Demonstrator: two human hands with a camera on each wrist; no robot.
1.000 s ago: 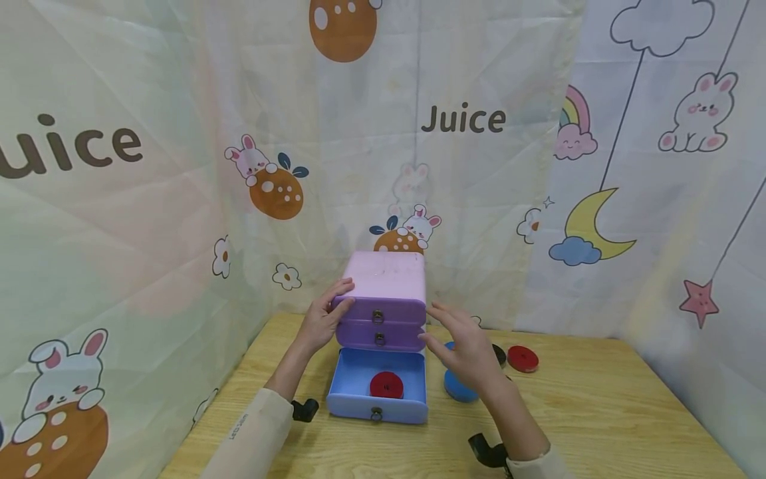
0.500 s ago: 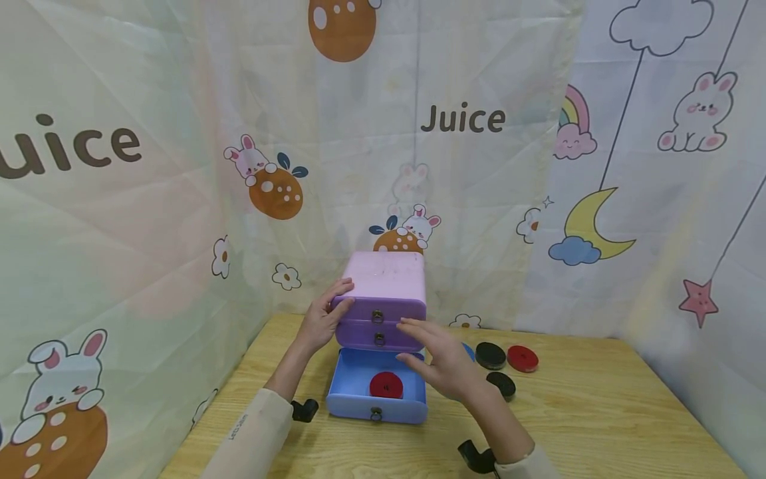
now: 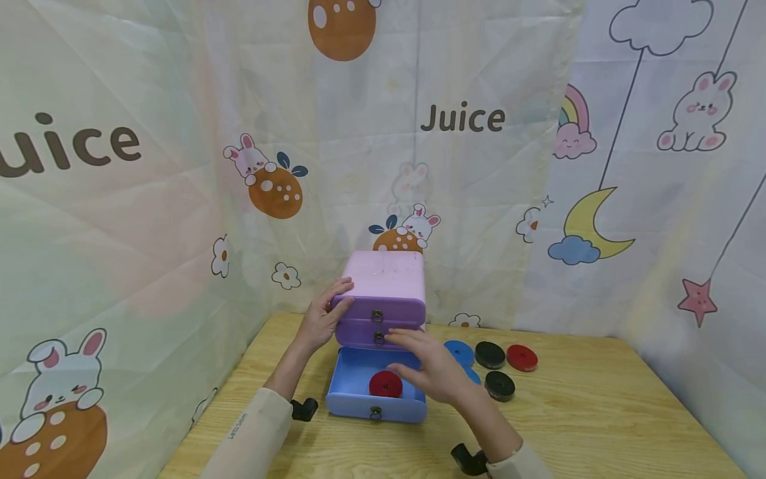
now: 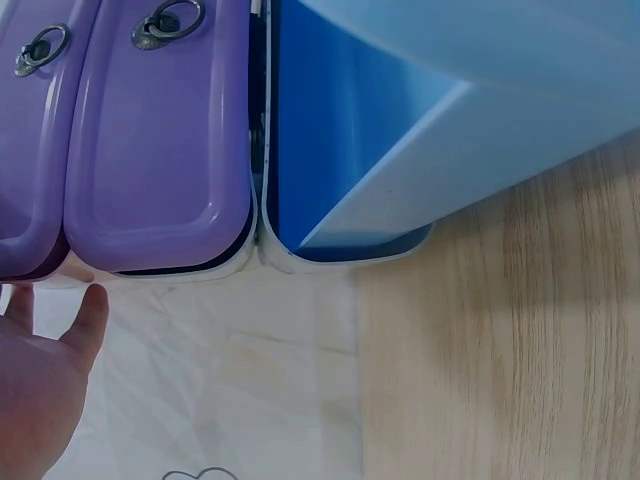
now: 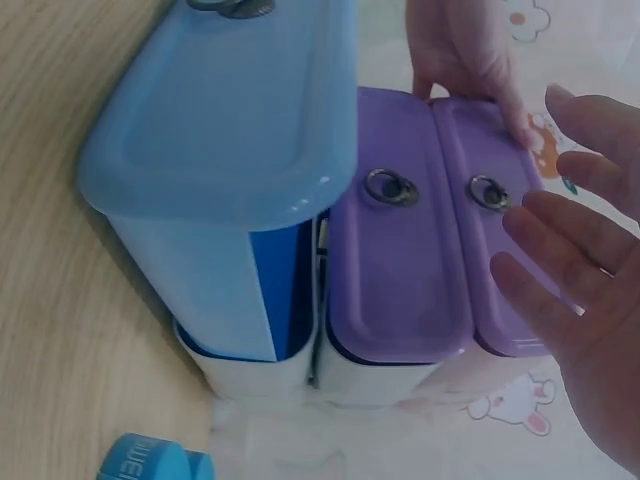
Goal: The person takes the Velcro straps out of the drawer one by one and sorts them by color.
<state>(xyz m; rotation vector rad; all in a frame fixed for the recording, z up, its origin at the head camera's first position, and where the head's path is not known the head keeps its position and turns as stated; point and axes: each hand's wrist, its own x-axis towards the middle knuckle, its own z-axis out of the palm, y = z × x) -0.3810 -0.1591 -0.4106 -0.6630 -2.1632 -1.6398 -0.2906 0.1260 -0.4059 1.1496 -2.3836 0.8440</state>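
A small drawer cabinet [image 3: 385, 273] with a pink top stands on the table. Its two upper purple drawers [image 3: 354, 334] are closed, each with a ring pull. The light-blue bottom drawer [image 3: 347, 406] is pulled out and holds a red disc [image 3: 384, 384]. My left hand [image 3: 320, 320] rests against the cabinet's upper left side, thumb at the front edge, fingers extended. My right hand [image 3: 433, 366] hovers over the right part of the blue drawer, fingers spread, fingertips close to the middle drawer's ring pull. In the right wrist view, the right hand [image 5: 600, 270] holds nothing.
Right of the cabinet lie black discs [image 3: 490, 355], blue discs [image 3: 459, 352] and another red disc [image 3: 522, 358] on the wooden table [image 3: 574, 426]. Printed fabric curtains [image 3: 479, 199] hang behind and at both sides. Black wrist fittings [image 3: 305, 410] sit beneath the forearms.
My right hand has moved left and slightly down, from beside the cabinet to in front of it, uncovering discs on the right. The left hand and the drawers have kept their places.
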